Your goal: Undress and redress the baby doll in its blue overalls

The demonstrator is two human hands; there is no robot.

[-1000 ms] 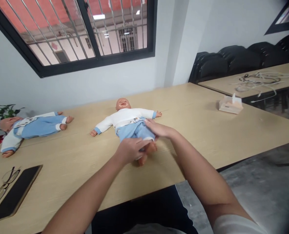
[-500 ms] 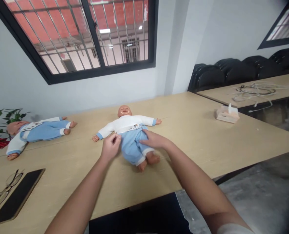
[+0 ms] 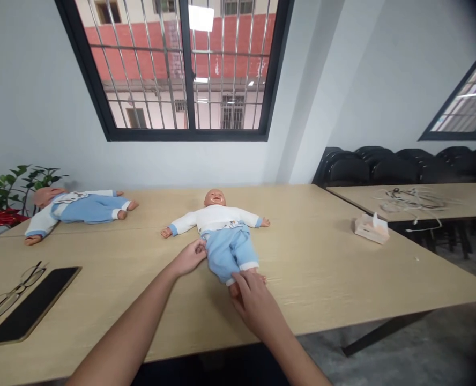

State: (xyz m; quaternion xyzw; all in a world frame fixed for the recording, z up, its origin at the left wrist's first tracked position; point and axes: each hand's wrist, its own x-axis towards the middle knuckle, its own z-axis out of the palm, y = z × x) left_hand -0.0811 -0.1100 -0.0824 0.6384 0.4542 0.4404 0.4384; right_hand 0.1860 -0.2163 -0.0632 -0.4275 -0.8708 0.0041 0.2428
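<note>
A baby doll [image 3: 216, 219] in a white top and blue trousers lies face up on the wooden table [image 3: 318, 279], its arms spread and its feet toward me. Beside its hip, on the left, my left hand [image 3: 190, 257] has curled fingers pressed together at the edge of the trousers [image 3: 222, 252]; whatever they pinch is too small to make out. My right hand [image 3: 254, 300] is over the doll's feet, thumb and fingers apart around the white cuff of one trouser leg, partly hiding the feet.
A second doll [image 3: 87, 208] lies at the back left near a potted plant [image 3: 10, 187]. Glasses [image 3: 15, 292] and a dark phone-like slab [image 3: 35, 305] are at the left. A tissue box [image 3: 371, 229] sits right; cables [image 3: 415, 199] lie on another table before black chairs [image 3: 382, 167].
My right hand has moved from the trousers' upper leg down to the feet. My left hand has closed in on the trousers' side. The camera view has tilted upward and levelled.
</note>
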